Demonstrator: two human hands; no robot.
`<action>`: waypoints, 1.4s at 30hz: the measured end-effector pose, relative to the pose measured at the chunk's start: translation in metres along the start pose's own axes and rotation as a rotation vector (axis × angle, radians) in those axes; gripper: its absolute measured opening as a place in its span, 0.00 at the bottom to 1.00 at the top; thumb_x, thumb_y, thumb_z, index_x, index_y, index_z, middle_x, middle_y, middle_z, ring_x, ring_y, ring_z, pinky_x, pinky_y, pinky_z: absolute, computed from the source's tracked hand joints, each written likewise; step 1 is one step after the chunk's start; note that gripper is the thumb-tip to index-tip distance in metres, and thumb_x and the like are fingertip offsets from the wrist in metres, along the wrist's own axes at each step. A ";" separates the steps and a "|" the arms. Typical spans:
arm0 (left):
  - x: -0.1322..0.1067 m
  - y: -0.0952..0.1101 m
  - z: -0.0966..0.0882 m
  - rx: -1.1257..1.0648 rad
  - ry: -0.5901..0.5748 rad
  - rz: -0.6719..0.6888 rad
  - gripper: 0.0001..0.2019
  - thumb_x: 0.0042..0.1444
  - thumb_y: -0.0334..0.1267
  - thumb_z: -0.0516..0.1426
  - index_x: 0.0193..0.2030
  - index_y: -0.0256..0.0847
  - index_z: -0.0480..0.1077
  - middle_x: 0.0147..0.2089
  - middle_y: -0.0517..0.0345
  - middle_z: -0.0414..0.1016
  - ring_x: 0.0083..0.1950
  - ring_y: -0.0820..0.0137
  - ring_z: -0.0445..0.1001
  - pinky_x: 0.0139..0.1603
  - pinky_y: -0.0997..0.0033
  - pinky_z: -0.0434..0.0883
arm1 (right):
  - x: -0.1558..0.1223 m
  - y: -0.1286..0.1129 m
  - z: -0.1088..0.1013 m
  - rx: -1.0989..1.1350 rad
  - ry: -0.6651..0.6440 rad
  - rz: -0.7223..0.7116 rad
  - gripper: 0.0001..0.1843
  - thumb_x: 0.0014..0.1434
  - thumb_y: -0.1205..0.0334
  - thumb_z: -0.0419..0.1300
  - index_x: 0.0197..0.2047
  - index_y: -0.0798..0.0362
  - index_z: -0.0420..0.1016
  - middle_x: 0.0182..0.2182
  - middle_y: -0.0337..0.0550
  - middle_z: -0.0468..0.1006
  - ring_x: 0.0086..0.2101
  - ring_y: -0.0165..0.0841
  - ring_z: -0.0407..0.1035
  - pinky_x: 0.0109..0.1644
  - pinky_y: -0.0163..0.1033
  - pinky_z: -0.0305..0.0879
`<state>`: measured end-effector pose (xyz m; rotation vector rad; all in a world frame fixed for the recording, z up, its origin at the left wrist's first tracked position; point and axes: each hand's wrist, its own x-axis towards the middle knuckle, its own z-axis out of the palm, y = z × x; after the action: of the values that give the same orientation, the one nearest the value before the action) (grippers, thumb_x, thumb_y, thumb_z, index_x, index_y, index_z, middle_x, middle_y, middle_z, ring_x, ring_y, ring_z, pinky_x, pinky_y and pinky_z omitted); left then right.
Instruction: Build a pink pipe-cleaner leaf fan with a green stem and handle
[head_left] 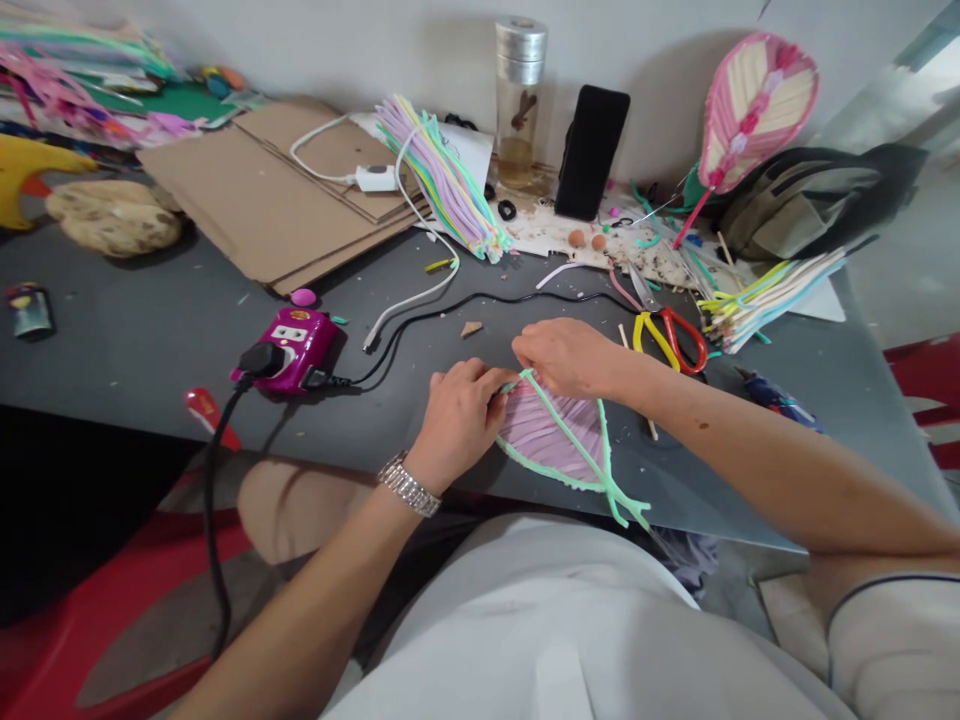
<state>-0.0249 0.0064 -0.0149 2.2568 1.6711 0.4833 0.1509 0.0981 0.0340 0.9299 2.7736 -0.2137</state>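
Note:
A leaf-shaped pipe cleaner fan [574, 440], lilac inside with a mint green border and centre rib, lies at the table's front edge. Its crossed green ends point toward my body. My left hand [469, 405] pinches the far left edge of the fan, thumb against forefinger. At the top end of the green rib, the fingers of my right hand [559, 355] are closed on the fan; their tips are partly hidden. Just right of that hand lie pliers [671, 340] with one yellow and one red handle.
A purple power adapter [296, 350] with black cords sits left. Behind are cardboard sheets [277, 200], a pipe cleaner bundle [450, 185], a bottle [517, 110], and a phone [592, 150]. A finished pink fan [757, 110] stands back right, near another bundle [780, 300].

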 end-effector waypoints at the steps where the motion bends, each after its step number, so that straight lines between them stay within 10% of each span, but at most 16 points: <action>1: 0.000 0.000 0.000 -0.003 -0.003 0.001 0.15 0.64 0.33 0.53 0.52 0.46 0.76 0.43 0.52 0.73 0.45 0.61 0.72 0.40 0.64 0.58 | 0.000 0.000 0.000 -0.005 -0.001 -0.002 0.12 0.62 0.71 0.52 0.44 0.56 0.75 0.41 0.49 0.79 0.40 0.37 0.70 0.37 0.40 0.50; 42: 0.005 -0.001 0.000 0.030 -0.015 0.072 0.18 0.64 0.32 0.51 0.55 0.46 0.77 0.43 0.49 0.74 0.44 0.61 0.71 0.40 0.64 0.60 | -0.011 0.003 0.007 0.107 0.058 0.044 0.10 0.61 0.71 0.54 0.43 0.55 0.75 0.42 0.47 0.77 0.40 0.36 0.69 0.41 0.39 0.52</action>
<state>-0.0242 0.0112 -0.0150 2.3431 1.6048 0.4588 0.1620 0.0927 0.0297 1.0376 2.8150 -0.3361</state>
